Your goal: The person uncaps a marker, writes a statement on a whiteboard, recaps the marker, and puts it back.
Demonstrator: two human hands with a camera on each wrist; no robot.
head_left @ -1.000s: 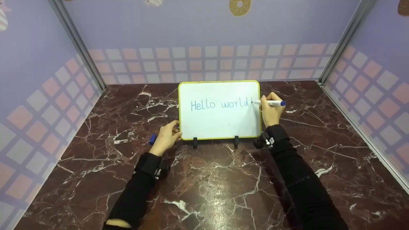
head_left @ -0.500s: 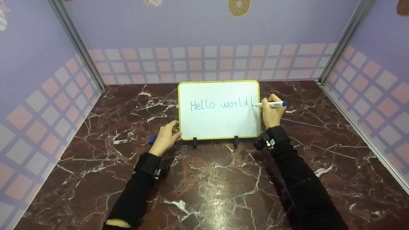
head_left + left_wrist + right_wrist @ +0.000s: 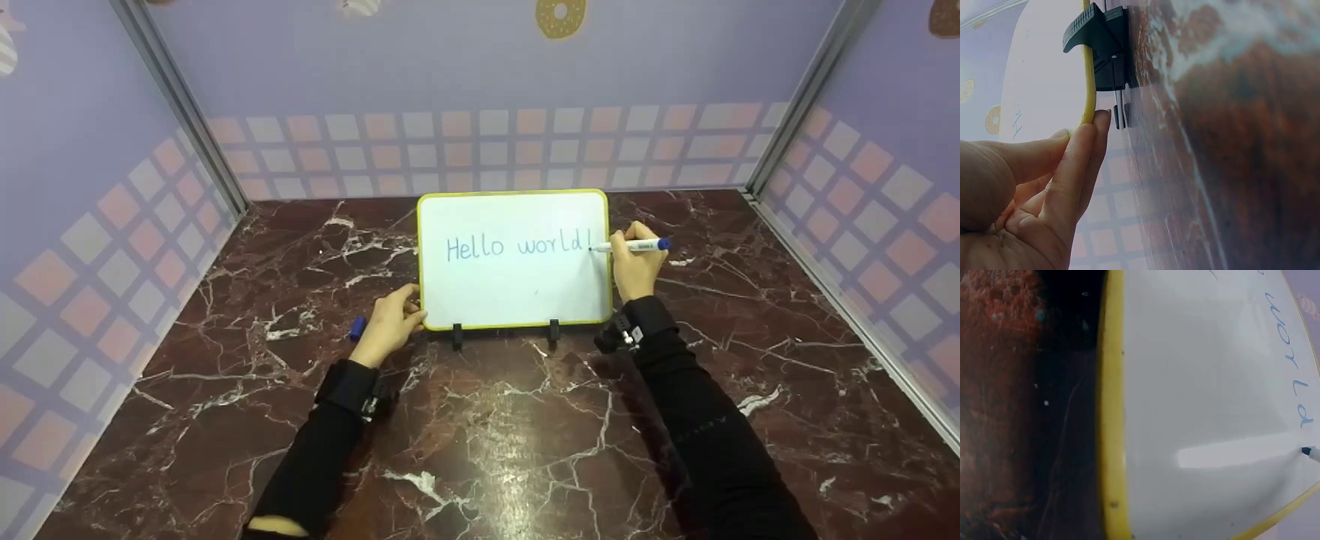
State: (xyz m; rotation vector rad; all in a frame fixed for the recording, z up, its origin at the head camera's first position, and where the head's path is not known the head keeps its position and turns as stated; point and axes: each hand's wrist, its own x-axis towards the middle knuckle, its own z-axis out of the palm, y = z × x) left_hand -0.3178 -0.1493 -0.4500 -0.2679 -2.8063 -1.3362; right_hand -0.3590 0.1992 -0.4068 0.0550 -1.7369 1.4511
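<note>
A whiteboard (image 3: 495, 292) with a yellow frame stands propped up, with blue "Hello world!" lettering across it. My left hand (image 3: 390, 319) pinches its lower left corner; in the left wrist view the thumb (image 3: 1039, 157) lies on the front and fingers reach behind. Between thumb and fingers my right hand (image 3: 637, 266) holds a white marker (image 3: 643, 245) with a blue end, nearly level. Its dark tip (image 3: 1306, 450) is at the board's surface, by the foot of the exclamation mark. The right hand itself lies outside the right wrist view.
Black stand clips (image 3: 457, 336) hold the board's lower edge, one seen close up as a black clip (image 3: 1107, 48). A blue marker cap (image 3: 358, 328) lies left of my left hand on the dark marbled table (image 3: 495, 450). Patterned panels (image 3: 495, 75) enclose the back and sides.
The marker tip has moved down slightly, and the exclamation mark's stroke shows more fully below where the tip was. The left hand has kept its hold on the board's corner.
</note>
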